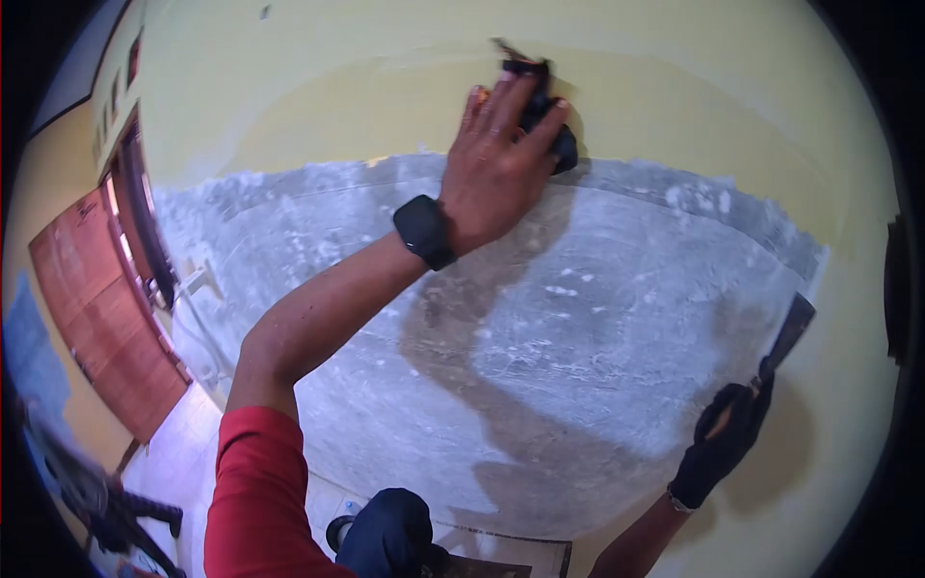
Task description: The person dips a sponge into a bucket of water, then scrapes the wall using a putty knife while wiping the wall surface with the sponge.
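My left hand (501,164), bare and with a black watch (424,232) at the wrist, is pressed high against the wall. Its fingers are curled over a crumpled-looking black object (563,147), whose kind I cannot make out. My right hand (727,429) wears a black glove and is closed around the handle of a scraper (792,328), its wide dark blade pointing up near the right side. Between my hands spreads a grey bare-plaster patch (617,289) with white specks, bordered above by yellow paint (376,101).
A reddish-brown wooden door (111,308) stands to the left beside a white pipe or cable (198,323). Blurred dark equipment (92,491) is at lower left. My dark-clothed knee (387,530) shows below, near a framed mat or board (520,557) at the wall's foot.
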{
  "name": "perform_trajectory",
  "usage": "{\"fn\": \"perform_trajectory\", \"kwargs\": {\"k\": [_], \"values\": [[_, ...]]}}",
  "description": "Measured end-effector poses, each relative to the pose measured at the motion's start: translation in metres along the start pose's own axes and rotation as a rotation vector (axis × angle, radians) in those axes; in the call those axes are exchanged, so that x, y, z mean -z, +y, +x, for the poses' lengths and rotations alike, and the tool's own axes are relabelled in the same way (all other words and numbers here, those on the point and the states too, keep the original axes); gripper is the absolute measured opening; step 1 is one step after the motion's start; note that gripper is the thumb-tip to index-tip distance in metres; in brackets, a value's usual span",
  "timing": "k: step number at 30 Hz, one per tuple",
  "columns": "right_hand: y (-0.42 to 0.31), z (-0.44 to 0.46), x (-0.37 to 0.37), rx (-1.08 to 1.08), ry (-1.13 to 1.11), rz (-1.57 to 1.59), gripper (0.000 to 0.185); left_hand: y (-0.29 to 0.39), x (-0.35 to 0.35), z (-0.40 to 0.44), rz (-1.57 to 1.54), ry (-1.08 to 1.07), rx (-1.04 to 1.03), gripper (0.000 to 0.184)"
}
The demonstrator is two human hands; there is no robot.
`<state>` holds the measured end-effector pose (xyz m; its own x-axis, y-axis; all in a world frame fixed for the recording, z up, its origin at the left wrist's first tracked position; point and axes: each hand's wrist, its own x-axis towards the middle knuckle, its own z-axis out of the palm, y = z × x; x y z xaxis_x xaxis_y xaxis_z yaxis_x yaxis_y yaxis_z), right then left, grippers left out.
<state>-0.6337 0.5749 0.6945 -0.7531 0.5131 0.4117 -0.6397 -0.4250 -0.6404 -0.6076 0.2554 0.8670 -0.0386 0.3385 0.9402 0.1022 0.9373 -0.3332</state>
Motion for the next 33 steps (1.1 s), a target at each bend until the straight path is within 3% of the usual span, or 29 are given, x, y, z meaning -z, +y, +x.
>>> {"fn": "perform_trajectory", "kwargs": {"k": [1, 2, 3, 4, 5, 7, 8, 10, 11, 12, 14, 17, 18, 19, 20, 24, 25, 26, 28, 29, 31, 33], "values": [[0.004, 0.002, 0.004, -0.036, 0.018, 0.042, 0.043, 0.001, -0.010, 0.005, 0.102, 0.027, -0.105, 0.051], [0.005, 0.003, 0.015, 0.065, -0.149, -0.075, 0.044, 0.005, -0.021, 0.009, 0.195, 0.061, -0.204, 0.053], [0.003, 0.003, 0.019, 0.050, -0.103, -0.136, 0.044, -0.008, -0.013, 0.009, 0.136, 0.064, -0.192, 0.050], [0.001, 0.006, 0.023, 0.042, -0.124, -0.115, 0.045, -0.034, -0.004, 0.008, 0.283, 0.079, -0.221, 0.049], [-0.002, 0.009, 0.034, 0.020, -0.148, -0.104, 0.045, -0.063, 0.016, 0.002, 0.184, 0.049, -0.079, 0.045], [0.003, 0.018, 0.052, -0.016, -0.147, -0.076, 0.045, -0.145, 0.052, -0.024, 0.031, 0.237, 0.268, 0.037], [0.004, 0.025, 0.059, -0.043, -0.199, -0.042, 0.045, -0.197, 0.076, -0.043, 0.217, 0.301, 0.370, 0.038], [0.014, 0.034, 0.070, -0.078, -0.168, 0.016, 0.045, -0.261, 0.123, -0.084, 0.349, 0.299, 0.835, 0.046], [0.019, 0.038, 0.073, -0.098, -0.159, 0.075, 0.046, -0.256, 0.128, -0.098, 0.462, 0.284, 0.816, 0.047], [0.021, 0.042, 0.076, -0.131, -0.171, 0.058, 0.047, -0.241, 0.119, -0.097, 0.486, 0.312, 0.840, 0.045], [0.021, 0.044, 0.078, -0.193, -0.164, 0.060, 0.048, -0.199, 0.081, -0.083, 0.462, 0.347, 0.639, 0.039], [0.021, 0.047, 0.090, -0.237, -0.195, 0.100, 0.048, -0.054, 0.000, -0.006, 0.207, 0.313, 0.469, 0.034], [0.019, 0.047, 0.091, -0.232, -0.187, 0.121, 0.048, -0.018, -0.032, 0.011, 0.368, 0.250, 0.158, 0.034], [0.017, 0.048, 0.091, -0.227, -0.179, 0.142, 0.048, 0.034, -0.063, 0.037, 0.090, 0.276, 0.237, 0.034], [0.013, 0.049, 0.093, -0.195, -0.175, 0.154, 0.049, 0.072, -0.094, 0.057, 0.131, 0.222, 0.064, 0.035], [-0.002, 0.051, 0.100, -0.141, -0.140, 0.181, 0.049, 0.215, -0.200, 0.144, 0.056, 0.335, -0.167, 0.032], [-0.005, 0.051, 0.101, -0.117, -0.154, 0.178, 0.049, 0.243, -0.212, 0.161, 0.152, 0.288, -0.255, 0.033], [-0.007, 0.051, 0.101, -0.099, -0.170, 0.167, 0.049, 0.270, -0.238, 0.177, 0.004, 0.030, -0.083, 0.045], [-0.018, 0.046, 0.099, -0.099, -0.151, 0.143, 0.049, 0.300, -0.270, 0.202, 0.006, 0.088, -0.217, 0.044], [-0.022, 0.048, 0.099, -0.103, -0.137, 0.127, 0.049, 0.312, -0.270, 0.214, -0.004, -0.068, -0.239, 0.044], [-0.021, 0.051, 0.098, -0.065, -0.127, 0.125, 0.049, 0.317, -0.295, 0.211, 0.014, 0.182, -0.224, 0.038], [-0.022, 0.048, 0.100, -0.068, -0.111, 0.124, 0.049, 0.317, -0.296, 0.192, -0.011, 0.193, -0.319, 0.033]]}}
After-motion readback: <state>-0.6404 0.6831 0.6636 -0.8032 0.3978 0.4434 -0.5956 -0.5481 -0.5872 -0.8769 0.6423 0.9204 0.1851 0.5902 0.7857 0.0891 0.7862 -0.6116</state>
